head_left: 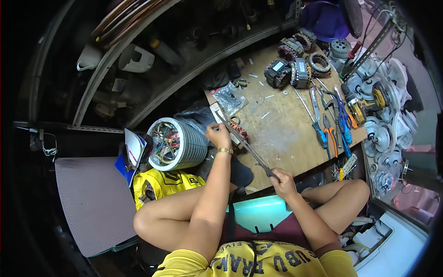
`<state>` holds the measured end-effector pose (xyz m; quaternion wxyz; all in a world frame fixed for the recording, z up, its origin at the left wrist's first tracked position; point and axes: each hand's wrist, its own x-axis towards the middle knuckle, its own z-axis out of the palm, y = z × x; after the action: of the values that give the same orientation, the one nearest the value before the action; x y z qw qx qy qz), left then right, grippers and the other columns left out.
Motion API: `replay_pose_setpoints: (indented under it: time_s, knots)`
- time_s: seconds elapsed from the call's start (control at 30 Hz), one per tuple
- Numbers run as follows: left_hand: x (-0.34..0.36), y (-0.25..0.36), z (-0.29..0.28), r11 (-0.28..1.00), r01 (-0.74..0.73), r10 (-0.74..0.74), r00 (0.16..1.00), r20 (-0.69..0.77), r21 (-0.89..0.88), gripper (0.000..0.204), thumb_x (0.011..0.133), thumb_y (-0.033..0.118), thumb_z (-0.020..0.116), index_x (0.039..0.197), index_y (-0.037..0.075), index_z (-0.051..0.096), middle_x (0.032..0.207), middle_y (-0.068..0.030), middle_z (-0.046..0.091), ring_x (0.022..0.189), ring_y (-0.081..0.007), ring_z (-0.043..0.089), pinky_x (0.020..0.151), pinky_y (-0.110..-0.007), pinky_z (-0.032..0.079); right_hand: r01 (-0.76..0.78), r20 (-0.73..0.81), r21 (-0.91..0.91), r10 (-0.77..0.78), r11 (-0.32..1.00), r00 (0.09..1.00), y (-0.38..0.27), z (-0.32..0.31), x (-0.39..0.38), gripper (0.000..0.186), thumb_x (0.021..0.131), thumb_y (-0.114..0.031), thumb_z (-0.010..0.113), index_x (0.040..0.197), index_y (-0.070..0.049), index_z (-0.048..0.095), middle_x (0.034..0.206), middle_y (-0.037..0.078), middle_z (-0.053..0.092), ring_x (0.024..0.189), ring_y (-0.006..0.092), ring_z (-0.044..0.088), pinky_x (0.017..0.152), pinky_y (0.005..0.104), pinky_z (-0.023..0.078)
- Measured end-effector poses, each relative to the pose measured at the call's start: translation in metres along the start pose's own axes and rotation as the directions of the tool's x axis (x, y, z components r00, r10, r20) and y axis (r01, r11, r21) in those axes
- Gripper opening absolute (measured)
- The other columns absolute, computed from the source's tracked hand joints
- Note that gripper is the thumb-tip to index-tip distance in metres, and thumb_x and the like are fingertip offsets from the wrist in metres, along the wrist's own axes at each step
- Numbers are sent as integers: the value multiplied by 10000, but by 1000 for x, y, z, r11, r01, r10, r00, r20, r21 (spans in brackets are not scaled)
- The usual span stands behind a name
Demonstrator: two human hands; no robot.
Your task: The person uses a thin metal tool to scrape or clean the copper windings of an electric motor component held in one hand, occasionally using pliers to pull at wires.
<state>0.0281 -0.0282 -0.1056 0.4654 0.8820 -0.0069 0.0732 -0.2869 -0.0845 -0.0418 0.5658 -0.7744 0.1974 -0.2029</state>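
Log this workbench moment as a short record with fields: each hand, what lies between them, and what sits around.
Setting: person seated cross-legged at a low wooden board
Left hand: raised, fingers pinching the far end of a long thin dark strip
Right hand: grip closed on the near end of the same strip
Strip: stretched slantwise between both hands, over the board's near edge
Left of board: ribbed motor housing with coloured wires inside
Far end of board: wound stators
Right side of board: pliers and screwdrivers

A ribbed white motor housing stuffed with coloured wires [176, 143] lies beside a wooden workboard [281, 134]; blue-handled pliers [342, 121], dark wound stator cores [295, 68] and a clear plastic bag [229, 98] rest on it.
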Motion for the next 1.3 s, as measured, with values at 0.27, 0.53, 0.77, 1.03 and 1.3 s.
replay_pose_setpoints:
  time_s: [0.27,0.53,0.77,1.03,1.3]
  knots:
    - [-4,9,-22,997,-72,71,997,6,32,104,802,57,665,899,36,635,1132,-211,539,1051,-385,567,980,-454,436,47,-29,23,-46,999,998,-14,8,-6,269,961,-254,679,948,13,651,810,191,600,745,413,623,658,442,495]
    - [0,-12,-32,975,-172,163,984,76,142,113,897,3,541,1009,-4,547,1057,-223,557,1009,-424,556,930,-500,416,6,75,-93,1,996,997,-34,2,9,196,901,-186,732,973,-12,679,818,170,634,719,391,642,639,460,504]
    - [-11,0,-18,951,-280,281,960,10,128,115,880,-7,537,980,0,482,1019,-199,529,986,-406,528,905,-499,389,-26,63,-91,32,995,998,-33,-10,18,202,900,-208,731,980,-28,685,859,162,664,742,380,662,645,448,517]
    - [-7,-4,-17,953,-291,293,956,-5,77,93,904,24,526,984,-10,490,965,-210,557,961,-396,532,881,-472,399,-7,120,-213,33,977,992,-74,-24,25,247,852,-234,776,992,-46,698,872,155,675,763,383,679,660,442,538]
    - [-30,25,-10,953,-243,244,970,19,179,141,926,80,541,988,-18,460,938,-247,538,938,-435,531,880,-503,405,-27,108,-325,66,945,992,-38,7,61,269,848,-249,783,945,-11,706,871,191,696,780,391,696,671,458,546]
